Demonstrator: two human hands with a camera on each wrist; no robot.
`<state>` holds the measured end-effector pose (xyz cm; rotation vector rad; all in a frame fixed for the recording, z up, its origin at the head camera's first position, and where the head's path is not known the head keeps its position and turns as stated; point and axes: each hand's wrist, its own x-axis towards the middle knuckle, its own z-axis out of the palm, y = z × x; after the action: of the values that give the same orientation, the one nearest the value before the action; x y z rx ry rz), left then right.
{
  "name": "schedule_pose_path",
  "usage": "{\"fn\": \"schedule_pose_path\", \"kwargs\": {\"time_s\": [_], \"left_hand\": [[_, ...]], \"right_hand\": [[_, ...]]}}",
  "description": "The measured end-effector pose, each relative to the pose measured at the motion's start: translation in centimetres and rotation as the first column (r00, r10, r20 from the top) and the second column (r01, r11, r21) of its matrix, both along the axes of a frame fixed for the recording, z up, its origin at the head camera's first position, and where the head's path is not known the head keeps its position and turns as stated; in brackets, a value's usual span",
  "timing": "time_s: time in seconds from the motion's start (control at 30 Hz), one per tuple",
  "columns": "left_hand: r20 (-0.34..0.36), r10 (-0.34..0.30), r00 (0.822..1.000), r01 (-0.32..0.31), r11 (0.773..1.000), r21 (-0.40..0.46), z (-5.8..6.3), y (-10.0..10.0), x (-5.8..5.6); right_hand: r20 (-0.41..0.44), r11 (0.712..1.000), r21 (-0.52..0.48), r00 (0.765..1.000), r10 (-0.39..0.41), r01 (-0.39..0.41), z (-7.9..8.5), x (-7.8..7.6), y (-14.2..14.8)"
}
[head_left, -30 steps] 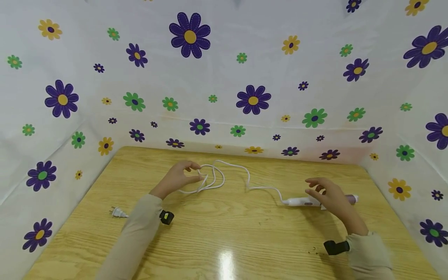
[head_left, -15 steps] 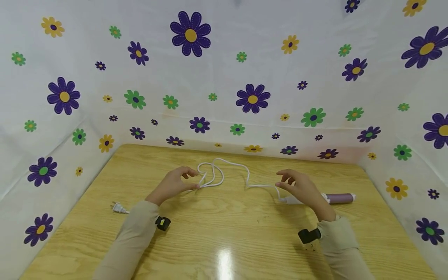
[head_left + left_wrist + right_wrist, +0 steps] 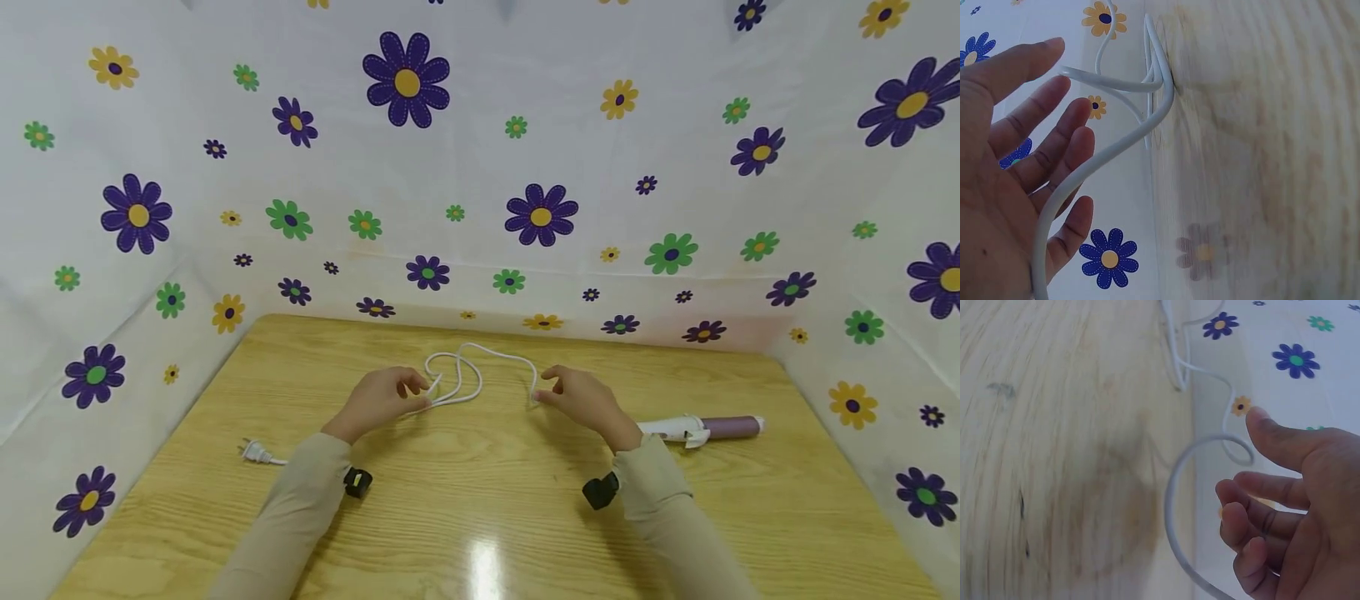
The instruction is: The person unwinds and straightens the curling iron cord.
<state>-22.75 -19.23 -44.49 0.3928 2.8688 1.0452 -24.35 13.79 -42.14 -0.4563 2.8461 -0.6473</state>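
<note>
A white-handled curling iron (image 3: 731, 427) with a purple barrel lies on the right of the table, its handle end partly behind the right forearm. Its white cord (image 3: 504, 354) runs leftward into loose loops near the middle. At the left of these loops is my left hand (image 3: 375, 398), thumb and fingers apart; in the left wrist view the cord (image 3: 1040, 250) passes across the palm side. My right hand (image 3: 583, 400) is at the cord's right stretch, fingers loosely bent. The right wrist view shows the cord (image 3: 1170, 503) curving up into the gap between thumb and index finger, not pinched.
The cord's two-pin plug (image 3: 256, 452) lies at the left, beside the left sleeve. A wooden table (image 3: 465, 508) extends beneath everything. White cloth walls (image 3: 465, 150) with printed flowers enclose its back and sides.
My right hand has moved left from over the curling iron to the cord, uncovering part of the handle. My left hand has dipped slightly toward the near side, staying beside the loops.
</note>
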Motion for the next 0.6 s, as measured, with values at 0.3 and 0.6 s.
{"fn": "schedule_pose_path", "kwargs": {"time_s": [0.3,0.6], "left_hand": [[-0.006,0.015,1.000,-0.015,1.000,-0.005,-0.6,-0.1,-0.7],[0.041,0.026,0.999,-0.028,0.999,0.046,-1.1,-1.3,-1.7]], "right_hand": [[0.048,0.997,-0.040,0.997,-0.067,0.069,-1.3,-1.1,-1.5],[0.051,0.990,-0.081,0.992,-0.114,0.118,-1.5,-1.3,0.3]]}}
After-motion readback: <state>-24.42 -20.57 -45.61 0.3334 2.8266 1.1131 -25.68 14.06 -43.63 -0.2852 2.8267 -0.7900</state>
